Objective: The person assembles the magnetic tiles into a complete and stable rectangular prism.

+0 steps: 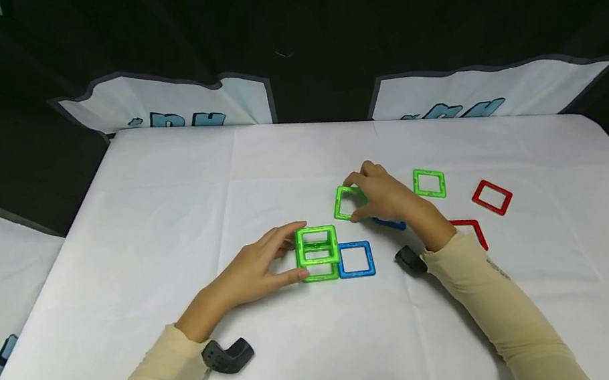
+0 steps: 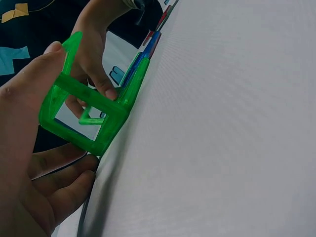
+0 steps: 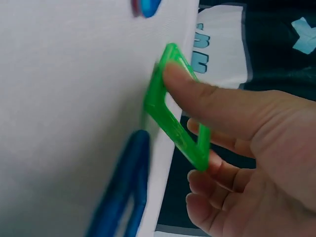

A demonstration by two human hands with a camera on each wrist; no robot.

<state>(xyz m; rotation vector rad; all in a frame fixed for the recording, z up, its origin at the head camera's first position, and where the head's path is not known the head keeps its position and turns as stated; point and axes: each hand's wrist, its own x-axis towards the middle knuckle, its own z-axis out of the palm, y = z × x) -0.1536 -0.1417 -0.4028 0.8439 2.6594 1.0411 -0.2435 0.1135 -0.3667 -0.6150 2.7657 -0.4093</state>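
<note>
My left hand (image 1: 257, 267) holds a small box-like build of green square magnetic tiles (image 1: 320, 262) from its left side. The left wrist view shows the thumb on one edge of the green build (image 2: 94, 96) and the other fingers curled at its opposite side. A blue square magnetic tile (image 1: 358, 274) lies flat against the build's right side. Farther back, my right hand (image 1: 383, 195) pinches a single green square tile (image 1: 336, 205) between thumb and fingers. In the right wrist view that tile (image 3: 180, 133) is tilted, close to the white cloth.
Partly hidden beneath the right hand lies another blue tile (image 1: 390, 225). To the right are a loose green square tile (image 1: 432, 194), a red square tile (image 1: 488, 206) and a red tile (image 1: 478, 233) partly covered by the right forearm. A white cloth (image 1: 322, 357) covers the table.
</note>
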